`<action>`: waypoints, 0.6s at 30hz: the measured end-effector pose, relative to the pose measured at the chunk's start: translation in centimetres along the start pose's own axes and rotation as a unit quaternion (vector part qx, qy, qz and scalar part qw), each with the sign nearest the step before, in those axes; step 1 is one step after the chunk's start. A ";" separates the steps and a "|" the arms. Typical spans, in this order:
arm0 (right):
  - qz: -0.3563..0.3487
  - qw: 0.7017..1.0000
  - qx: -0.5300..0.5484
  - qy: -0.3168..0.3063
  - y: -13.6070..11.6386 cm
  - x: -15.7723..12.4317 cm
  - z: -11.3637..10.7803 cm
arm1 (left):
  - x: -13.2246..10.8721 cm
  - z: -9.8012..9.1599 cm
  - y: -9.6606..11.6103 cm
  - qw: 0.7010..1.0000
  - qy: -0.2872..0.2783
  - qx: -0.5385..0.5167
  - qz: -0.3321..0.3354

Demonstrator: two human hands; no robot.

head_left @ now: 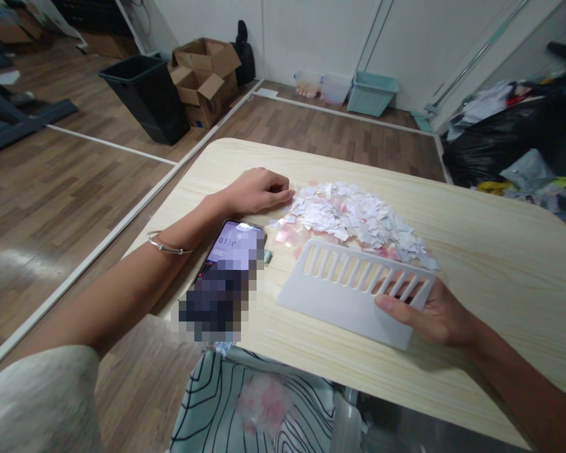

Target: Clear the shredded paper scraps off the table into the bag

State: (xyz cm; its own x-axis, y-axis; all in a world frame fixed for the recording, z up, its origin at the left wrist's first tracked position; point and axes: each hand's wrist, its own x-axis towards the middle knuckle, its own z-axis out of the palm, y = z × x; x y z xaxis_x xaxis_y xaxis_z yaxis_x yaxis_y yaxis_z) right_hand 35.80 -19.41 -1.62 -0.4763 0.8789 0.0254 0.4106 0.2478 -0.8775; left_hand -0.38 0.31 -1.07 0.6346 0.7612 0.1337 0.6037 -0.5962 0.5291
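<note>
My right hand [436, 314] grips the right end of a white slotted plastic board [344, 299], thumb on its near face. The board is tilted above the table, on the near side of a heap of small white and pinkish paper pieces [353, 214]. At the left end of the heap rests my left hand [259, 190], its fingers curled together; whether anything small is between them is hidden. A phone [238, 248] showing a timer lies on the table beside my left forearm, its lower part pixelated.
The pale wooden table [490, 251] has a patterned cloth [207, 402] below its near edge, with a clear bag [266, 402] of pinkish pieces. Beyond stand a black bin [151, 100], cardboard boxes [202, 82], a teal tub [371, 94] and black bags [495, 138].
</note>
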 end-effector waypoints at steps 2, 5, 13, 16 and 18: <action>-0.008 1.000 -0.005 -0.015 -0.3 0.2 0.1 | 0.0 0.0 0.0 1.000 0.001 -0.002 0.001; -0.015 0.999 -0.003 -0.033 -1.3 0.7 0.1 | 0.0 0.0 0.0 1.000 0.000 0.000 0.002; 0.002 0.995 0.014 -0.100 -3.8 1.5 0.0 | 0.0 -0.1 0.0 1.000 0.003 -0.004 0.012; 0.001 0.993 0.020 -0.114 -3.9 1.4 -0.1 | -0.1 0.0 0.0 1.000 0.001 -0.007 0.009; -0.006 0.992 0.025 -0.120 -4.0 1.4 -0.3 | -0.1 0.0 0.0 1.000 -0.001 -0.008 0.004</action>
State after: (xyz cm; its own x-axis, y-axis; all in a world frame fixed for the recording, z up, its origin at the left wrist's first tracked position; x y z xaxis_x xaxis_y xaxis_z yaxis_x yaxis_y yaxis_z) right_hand 33.68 -19.04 2.06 -0.6546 0.7524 -0.0729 0.3679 0.2328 -0.9003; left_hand -0.41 0.23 -1.07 0.6401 0.7562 0.1361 0.5909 -0.5977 0.5418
